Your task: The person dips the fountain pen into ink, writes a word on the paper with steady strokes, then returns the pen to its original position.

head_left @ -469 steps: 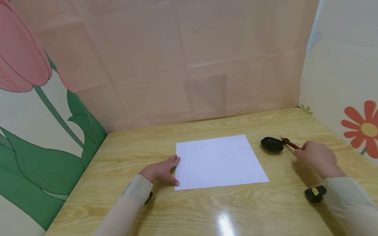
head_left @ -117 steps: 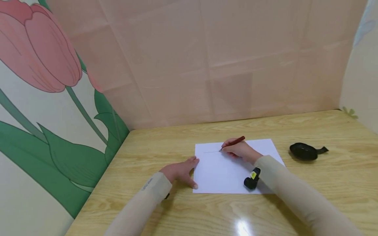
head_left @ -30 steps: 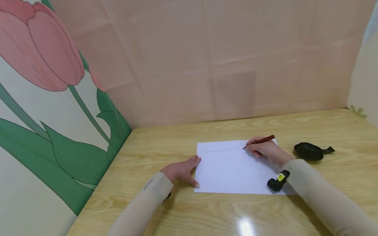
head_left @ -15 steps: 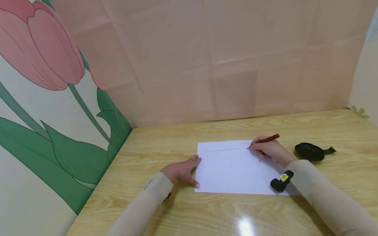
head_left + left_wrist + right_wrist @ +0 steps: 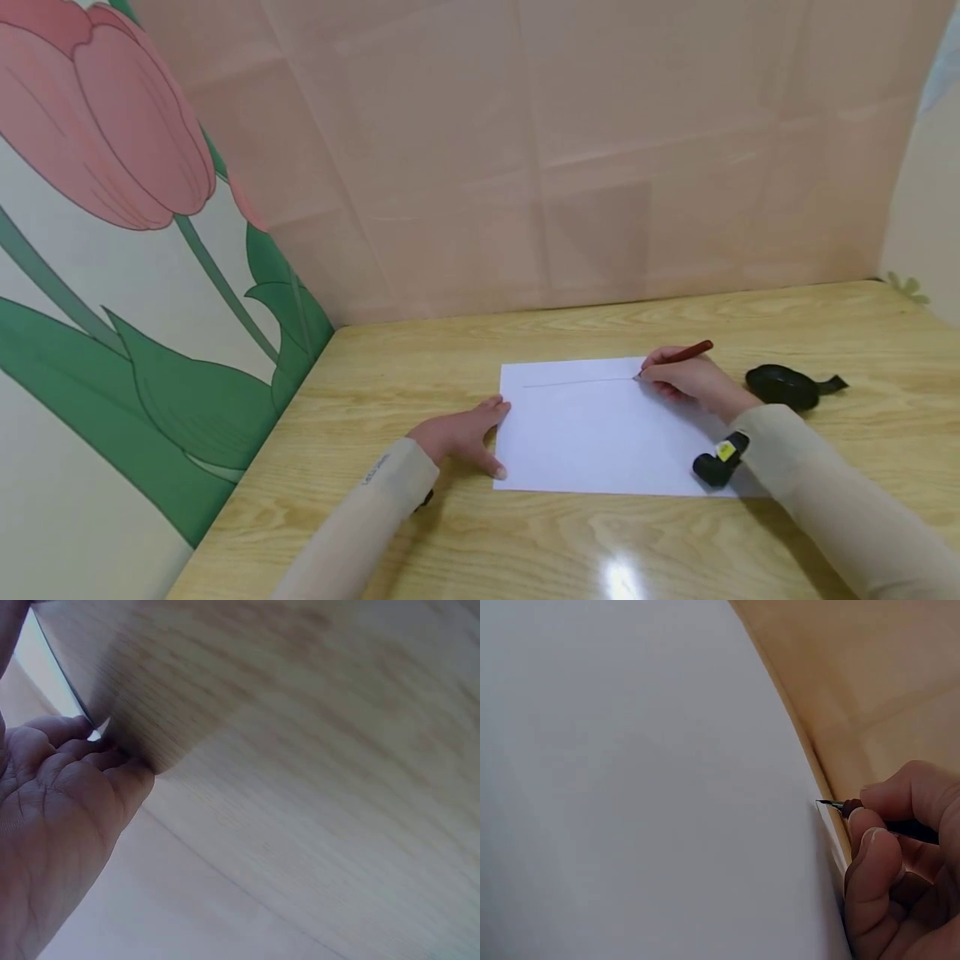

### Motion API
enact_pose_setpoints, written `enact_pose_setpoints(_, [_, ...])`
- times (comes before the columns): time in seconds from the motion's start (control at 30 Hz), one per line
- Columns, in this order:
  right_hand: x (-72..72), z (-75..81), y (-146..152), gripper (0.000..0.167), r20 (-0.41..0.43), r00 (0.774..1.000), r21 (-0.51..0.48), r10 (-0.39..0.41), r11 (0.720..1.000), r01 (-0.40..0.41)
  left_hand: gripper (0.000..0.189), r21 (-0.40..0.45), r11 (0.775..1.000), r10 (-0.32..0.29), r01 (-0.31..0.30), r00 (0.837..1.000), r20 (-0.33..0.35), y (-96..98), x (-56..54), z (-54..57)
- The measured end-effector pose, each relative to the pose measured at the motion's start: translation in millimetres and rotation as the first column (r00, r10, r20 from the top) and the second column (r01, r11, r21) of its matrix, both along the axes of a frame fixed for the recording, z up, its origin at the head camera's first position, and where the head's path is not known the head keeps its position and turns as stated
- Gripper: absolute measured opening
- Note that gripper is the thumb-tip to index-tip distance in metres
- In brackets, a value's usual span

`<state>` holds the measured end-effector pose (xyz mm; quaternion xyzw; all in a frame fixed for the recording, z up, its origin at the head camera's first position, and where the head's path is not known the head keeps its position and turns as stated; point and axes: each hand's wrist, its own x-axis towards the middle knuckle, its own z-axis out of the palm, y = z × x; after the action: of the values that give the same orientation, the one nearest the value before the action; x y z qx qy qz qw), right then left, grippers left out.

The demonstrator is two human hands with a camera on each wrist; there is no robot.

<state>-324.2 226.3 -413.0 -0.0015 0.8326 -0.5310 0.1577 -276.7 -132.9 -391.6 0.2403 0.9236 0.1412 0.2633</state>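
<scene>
the left hand [image 5: 461,437] has its thumb and fingers spread along the left edge of a white sheet of paper [image 5: 592,442] on the wood-grained tabletop [image 5: 405,367], while the right hand [image 5: 697,382] pinches a slanted dark red pen [image 5: 690,352] over the sheet's upper right part. the pen's tip [image 5: 825,802] is at the right end of a thin, nearly straight line [image 5: 577,382] near the sheet's far edge, and a black oval object [image 5: 783,387] with a flared tail lies on the tabletop right of the sheet.
</scene>
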Motion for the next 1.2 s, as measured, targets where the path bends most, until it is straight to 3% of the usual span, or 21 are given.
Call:
enact_pose_setpoints(0.93, [5.9,7.8,22.7,0.031,0.034,0.995,0.058,-0.092,0.994,0.09,0.103,-0.012,1.0,0.026,-0.026,1.0,0.0,1.1,2.2,-0.5])
enact_pose_setpoints(1.2, [8.1,9.5,29.9,0.024,0.033,0.996,0.086,-0.087,0.993,0.084,0.103,0.019,1.0,0.025,-0.025,1.0,0.016,1.4,3.2,-0.7])
